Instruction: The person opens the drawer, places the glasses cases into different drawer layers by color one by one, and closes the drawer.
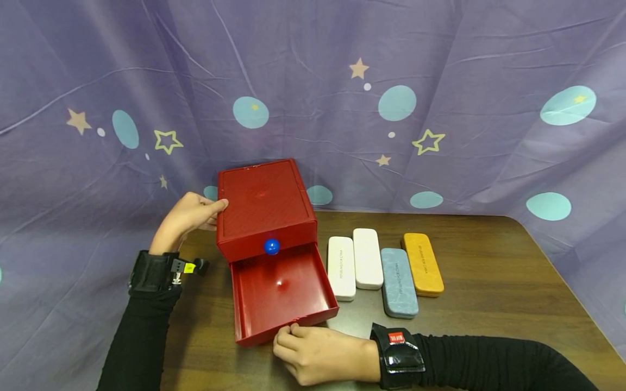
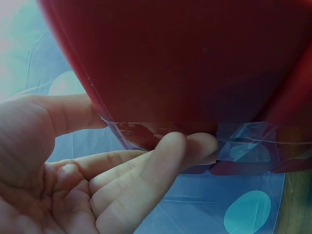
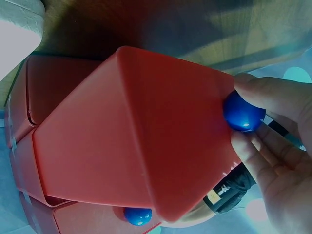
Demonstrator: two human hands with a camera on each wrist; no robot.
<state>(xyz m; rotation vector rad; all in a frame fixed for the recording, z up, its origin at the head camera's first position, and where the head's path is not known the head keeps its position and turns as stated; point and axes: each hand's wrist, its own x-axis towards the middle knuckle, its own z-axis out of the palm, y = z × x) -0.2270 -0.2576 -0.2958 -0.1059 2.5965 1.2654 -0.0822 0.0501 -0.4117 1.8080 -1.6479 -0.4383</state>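
A red two-drawer box (image 1: 264, 198) stands on the wooden table (image 1: 489, 260). Its lower drawer (image 1: 281, 296) is pulled out and shows nothing inside. The upper drawer is closed, with a blue knob (image 1: 271, 247) on its front. My left hand (image 1: 195, 213) grips the box's left side, thumb on the top edge; in the left wrist view its fingers (image 2: 165, 156) curl against the box's (image 2: 195, 63) lower edge. My right hand (image 1: 293, 336) is at the lower drawer's front. In the right wrist view my right hand (image 3: 248, 134) pinches that drawer's (image 3: 131, 141) blue knob (image 3: 243, 114).
Right of the box lie several glasses cases side by side: two white ones (image 1: 341, 266) (image 1: 368, 258), a blue-grey one (image 1: 398, 282) and an orange one (image 1: 423, 264). A purple star-patterned cloth (image 1: 440, 108) hangs behind and around the table.
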